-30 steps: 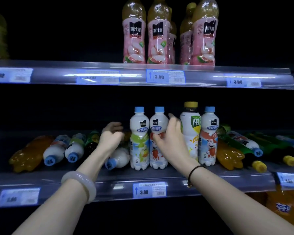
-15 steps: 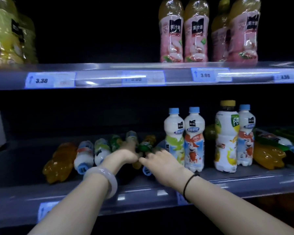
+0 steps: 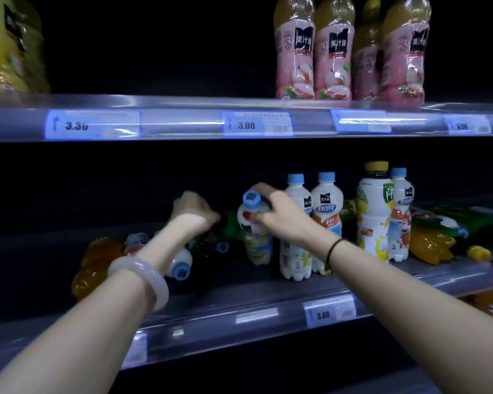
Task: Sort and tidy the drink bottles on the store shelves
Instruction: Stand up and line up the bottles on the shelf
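Observation:
On the middle shelf my right hand grips a white blue-capped milk drink bottle near its neck, holding it nearly upright just left of two standing bottles of the same kind. My left hand reaches deeper in and holds a dark green bottle that lies behind; how the fingers close is blurred. Several bottles lie on their sides under my left wrist, among them a white blue-capped one and an orange one.
A yellow-capped bottle and another blue-capped one stand to the right, with orange and green bottles lying beyond. Pink-labelled juice bottles stand on the upper shelf, yellow ones at far left. Price tags line the rails.
My right hand has lifted the lying white bottle to almost upright beside the standing pair. My left hand moved further in and up. The view shifted slightly left.

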{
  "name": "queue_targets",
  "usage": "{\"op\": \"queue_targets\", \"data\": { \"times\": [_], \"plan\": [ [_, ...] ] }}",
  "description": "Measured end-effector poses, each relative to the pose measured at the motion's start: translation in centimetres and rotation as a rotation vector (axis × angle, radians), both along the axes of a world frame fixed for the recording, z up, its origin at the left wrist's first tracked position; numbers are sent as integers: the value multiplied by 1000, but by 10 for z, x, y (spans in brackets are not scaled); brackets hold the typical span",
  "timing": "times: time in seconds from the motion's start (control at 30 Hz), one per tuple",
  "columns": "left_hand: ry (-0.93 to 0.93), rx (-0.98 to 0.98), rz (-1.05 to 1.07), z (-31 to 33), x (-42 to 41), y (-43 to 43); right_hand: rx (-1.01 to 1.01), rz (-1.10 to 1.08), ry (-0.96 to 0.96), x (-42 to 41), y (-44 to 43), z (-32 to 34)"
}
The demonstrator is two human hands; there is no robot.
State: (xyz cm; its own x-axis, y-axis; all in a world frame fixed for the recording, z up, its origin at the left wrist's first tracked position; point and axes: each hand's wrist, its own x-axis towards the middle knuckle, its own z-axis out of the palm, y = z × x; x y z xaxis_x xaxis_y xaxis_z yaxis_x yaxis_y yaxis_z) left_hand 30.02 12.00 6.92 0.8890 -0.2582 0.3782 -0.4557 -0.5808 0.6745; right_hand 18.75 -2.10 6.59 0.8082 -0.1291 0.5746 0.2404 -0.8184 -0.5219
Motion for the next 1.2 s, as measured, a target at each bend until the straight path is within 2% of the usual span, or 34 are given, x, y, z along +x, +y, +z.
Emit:
{"op": "queue_targets", "data": {
  "times": [0.1, 0.23, 0.37, 0.53, 0.7, 0.9, 1.03, 1.2],
  "plan": [
    [-143, -221, -1, 23, 2, 6, 261, 65, -30, 5, 6, 17],
    [-182, -452, -26, 31, 4, -1, 412, 57, -34, 17, 14, 17],
    [-219, -642, -91, 32, 6, -8, 460, -5, -61, 23, 13, 6],
    [-244, -767, -178, 31, 10, -11, 378, -55, -173, 24, 10, -9],
    [-222, -821, -185, 28, 11, -13, 359, -27, -228, 26, 14, -16],
    [-222, -779, -208, 27, 10, -14, 369, -27, -202, 33, 13, -14],
    [-173, -793, -230, 22, 13, -17, 476, -18, -154, 30, 10, -17],
    [-170, -699, -220, -4, 3, -32, 279, -98, -106, 25, 9, -27]
  ]
}}
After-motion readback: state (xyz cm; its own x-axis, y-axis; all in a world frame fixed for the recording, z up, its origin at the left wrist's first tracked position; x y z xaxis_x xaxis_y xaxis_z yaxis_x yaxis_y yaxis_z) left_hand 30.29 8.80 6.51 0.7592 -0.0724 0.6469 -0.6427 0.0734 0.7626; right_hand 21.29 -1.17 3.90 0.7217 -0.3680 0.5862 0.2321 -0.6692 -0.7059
